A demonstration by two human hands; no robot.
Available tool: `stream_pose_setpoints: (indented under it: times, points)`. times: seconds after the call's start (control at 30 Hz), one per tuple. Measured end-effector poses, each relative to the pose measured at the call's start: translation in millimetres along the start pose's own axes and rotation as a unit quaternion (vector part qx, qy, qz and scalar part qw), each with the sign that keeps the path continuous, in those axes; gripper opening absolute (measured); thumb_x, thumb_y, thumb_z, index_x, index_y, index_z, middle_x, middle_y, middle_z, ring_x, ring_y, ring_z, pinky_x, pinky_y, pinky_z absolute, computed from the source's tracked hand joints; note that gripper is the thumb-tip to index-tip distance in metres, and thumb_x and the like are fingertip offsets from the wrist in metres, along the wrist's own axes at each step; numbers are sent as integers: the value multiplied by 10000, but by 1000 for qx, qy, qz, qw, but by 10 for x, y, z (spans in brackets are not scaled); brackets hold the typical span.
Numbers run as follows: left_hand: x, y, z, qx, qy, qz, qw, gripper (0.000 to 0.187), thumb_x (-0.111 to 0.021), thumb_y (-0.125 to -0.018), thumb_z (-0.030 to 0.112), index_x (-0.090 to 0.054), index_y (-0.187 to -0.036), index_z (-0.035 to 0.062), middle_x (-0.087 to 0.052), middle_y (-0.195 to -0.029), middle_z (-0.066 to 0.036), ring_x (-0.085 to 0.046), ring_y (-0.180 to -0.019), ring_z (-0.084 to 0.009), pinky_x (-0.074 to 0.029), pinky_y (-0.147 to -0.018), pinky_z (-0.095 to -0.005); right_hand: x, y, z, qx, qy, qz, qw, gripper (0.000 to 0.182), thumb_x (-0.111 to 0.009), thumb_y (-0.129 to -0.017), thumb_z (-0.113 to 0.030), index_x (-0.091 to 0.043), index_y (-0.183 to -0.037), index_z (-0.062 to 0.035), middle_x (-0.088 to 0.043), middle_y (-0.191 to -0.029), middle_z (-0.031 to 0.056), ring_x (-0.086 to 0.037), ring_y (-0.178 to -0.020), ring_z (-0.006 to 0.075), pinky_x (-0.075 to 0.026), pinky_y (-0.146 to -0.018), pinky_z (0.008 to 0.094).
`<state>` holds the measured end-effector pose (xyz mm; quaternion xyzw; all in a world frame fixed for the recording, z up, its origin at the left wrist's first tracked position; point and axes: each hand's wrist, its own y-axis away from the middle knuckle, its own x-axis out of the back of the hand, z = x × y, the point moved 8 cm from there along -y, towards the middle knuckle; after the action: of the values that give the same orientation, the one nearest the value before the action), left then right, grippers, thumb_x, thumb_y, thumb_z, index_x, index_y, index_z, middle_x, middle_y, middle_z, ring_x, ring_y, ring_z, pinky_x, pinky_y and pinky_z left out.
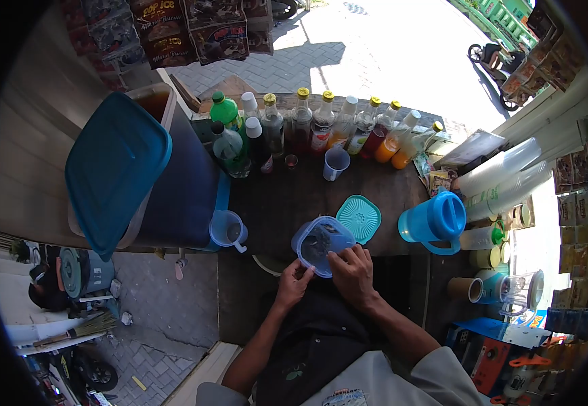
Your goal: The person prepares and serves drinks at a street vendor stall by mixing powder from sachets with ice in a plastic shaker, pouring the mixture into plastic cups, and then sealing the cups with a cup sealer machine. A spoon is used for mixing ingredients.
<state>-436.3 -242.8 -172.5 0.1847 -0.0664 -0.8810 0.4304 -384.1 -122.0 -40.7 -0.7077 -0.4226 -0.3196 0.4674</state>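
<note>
A translucent bluish plastic container is tilted towards me at the table's near edge, with some dark contents visible inside. My left hand grips its near-left rim between thumb and fingers. Curled over the near-right rim is my right hand, its fingers closed at the container's mouth; what they pinch, if anything, is hidden. Just beyond, a round turquoise ribbed lid lies flat on the dark table.
A blue pitcher stands right, with stacked plastic cups behind it. Several bottles line the far edge. A clear measuring cup and a large lidded drink tub are left. A small cup stands mid-table.
</note>
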Motion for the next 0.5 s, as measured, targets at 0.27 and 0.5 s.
stream_pose_setpoints:
  times: [0.27,0.5]
  points:
    - [27,-58,224,-23,-43,36,998,107,-574,-916,100,-576,-928,-6,-613,-806,-15,-585,-774,-57,-487,-686,-228,-97,-147,125,153,-46,-29,987,305,-629,-714,-6,-641,-1017,-33,-605,-825,60,-577,-829,221,-472,-681,343]
    - [301,-229,477,-67,-182,51,980,220,-591,-905,146,-493,-748,27,-471,-644,26,-430,-607,-35,-368,-534,-236,-205,-114,292,38,-173,7,984,294,-650,-716,60,-658,-997,-25,-646,-806,107,-633,-680,237,-510,-558,307]
